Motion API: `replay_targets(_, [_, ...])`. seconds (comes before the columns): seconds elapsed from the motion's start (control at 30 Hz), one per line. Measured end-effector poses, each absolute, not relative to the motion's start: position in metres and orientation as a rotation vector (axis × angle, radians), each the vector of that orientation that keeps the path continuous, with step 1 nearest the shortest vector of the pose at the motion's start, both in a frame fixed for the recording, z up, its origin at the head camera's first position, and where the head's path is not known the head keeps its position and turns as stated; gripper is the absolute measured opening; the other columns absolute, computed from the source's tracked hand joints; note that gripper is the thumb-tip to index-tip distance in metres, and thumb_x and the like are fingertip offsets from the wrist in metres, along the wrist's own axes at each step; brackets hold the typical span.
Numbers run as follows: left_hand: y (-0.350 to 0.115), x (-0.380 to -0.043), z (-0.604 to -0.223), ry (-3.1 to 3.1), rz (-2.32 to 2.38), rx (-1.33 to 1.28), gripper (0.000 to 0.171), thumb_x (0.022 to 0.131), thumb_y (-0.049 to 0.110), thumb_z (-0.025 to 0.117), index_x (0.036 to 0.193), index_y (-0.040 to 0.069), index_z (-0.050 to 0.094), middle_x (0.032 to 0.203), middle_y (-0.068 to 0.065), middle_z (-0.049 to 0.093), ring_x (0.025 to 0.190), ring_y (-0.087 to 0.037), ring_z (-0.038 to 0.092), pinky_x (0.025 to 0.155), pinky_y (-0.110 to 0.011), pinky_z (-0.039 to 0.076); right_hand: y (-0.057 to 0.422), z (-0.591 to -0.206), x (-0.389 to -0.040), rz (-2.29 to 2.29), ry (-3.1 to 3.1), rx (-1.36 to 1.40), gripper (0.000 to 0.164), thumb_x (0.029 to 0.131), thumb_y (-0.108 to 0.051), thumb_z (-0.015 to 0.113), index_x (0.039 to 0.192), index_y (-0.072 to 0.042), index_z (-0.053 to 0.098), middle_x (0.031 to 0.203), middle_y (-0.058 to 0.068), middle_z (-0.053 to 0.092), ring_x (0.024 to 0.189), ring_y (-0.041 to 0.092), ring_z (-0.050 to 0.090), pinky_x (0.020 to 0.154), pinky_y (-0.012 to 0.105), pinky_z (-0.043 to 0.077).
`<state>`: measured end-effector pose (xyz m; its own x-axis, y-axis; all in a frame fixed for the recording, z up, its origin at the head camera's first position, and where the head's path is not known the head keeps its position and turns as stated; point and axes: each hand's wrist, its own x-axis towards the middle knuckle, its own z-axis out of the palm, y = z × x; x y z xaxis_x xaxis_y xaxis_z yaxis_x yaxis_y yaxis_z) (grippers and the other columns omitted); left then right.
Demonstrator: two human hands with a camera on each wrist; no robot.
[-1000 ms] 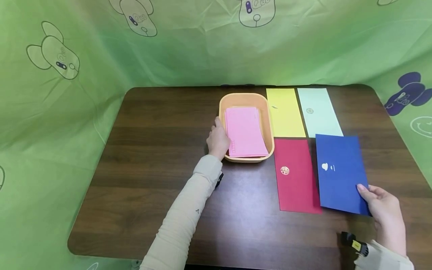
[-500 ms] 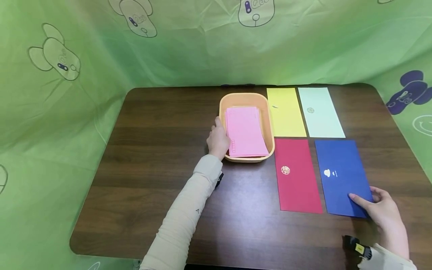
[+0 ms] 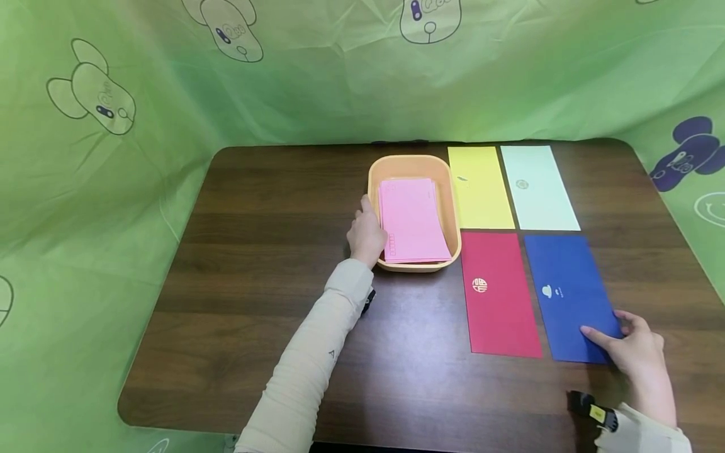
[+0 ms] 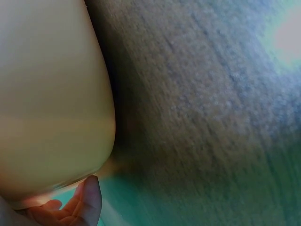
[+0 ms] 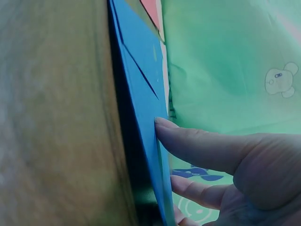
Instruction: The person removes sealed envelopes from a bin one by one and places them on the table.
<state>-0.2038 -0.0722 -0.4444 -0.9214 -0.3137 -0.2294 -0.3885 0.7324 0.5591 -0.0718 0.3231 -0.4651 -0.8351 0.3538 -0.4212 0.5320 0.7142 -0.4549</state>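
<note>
My left hand [image 3: 367, 236] holds the left side of an orange plastic basket [image 3: 457, 242]; its fingers [image 4: 91, 195] show by the basket wall [image 4: 51, 108] in the left wrist view. Pink envelopes [image 3: 412, 220] lie stacked inside. At the right, my right hand [image 3: 637, 346] pinches the near right corner of a blue envelope [image 3: 569, 296] with a white hat print. Its thumb [image 5: 188, 141] lies on the envelope's upper face, other fingers at the side edge. In the right wrist view, a dark gap shows beneath the blue envelope [image 5: 141, 84].
Left of the blue envelope lies a red envelope [image 3: 498, 302] with a gold emblem. Behind them are a yellow envelope [image 3: 481, 195] and a pale mint envelope [image 3: 540, 195]. The brown wooden table [image 3: 255, 283] meets a green printed curtain [image 3: 340, 94] at the back and sides.
The blue envelope came down from overlapping the red one's side to lie straighter beside it, then shifted slightly left with my right hand. My left hand stayed on the basket.
</note>
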Motion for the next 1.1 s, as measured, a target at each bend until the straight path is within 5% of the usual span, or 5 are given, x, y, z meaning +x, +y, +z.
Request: replay_targets(1.1, [-0.0730,-0.2023,-0.4438,2.817,0.953,-0.560,0.071,0.089,0.008,0.061,0.148,0.014,0.020,0.125,-0.018,0.054,0.108,-0.032,0.061,0.090,-0.046,0.049,0.3174,-0.4641,-0.0751,-0.799,2.585,0.765,0.080,0.092,-0.034,0.057,0.145,0.011,0.018,0.128,0.043,0.032,0.120,0.054,0.029,0.100,0.062,0.030])
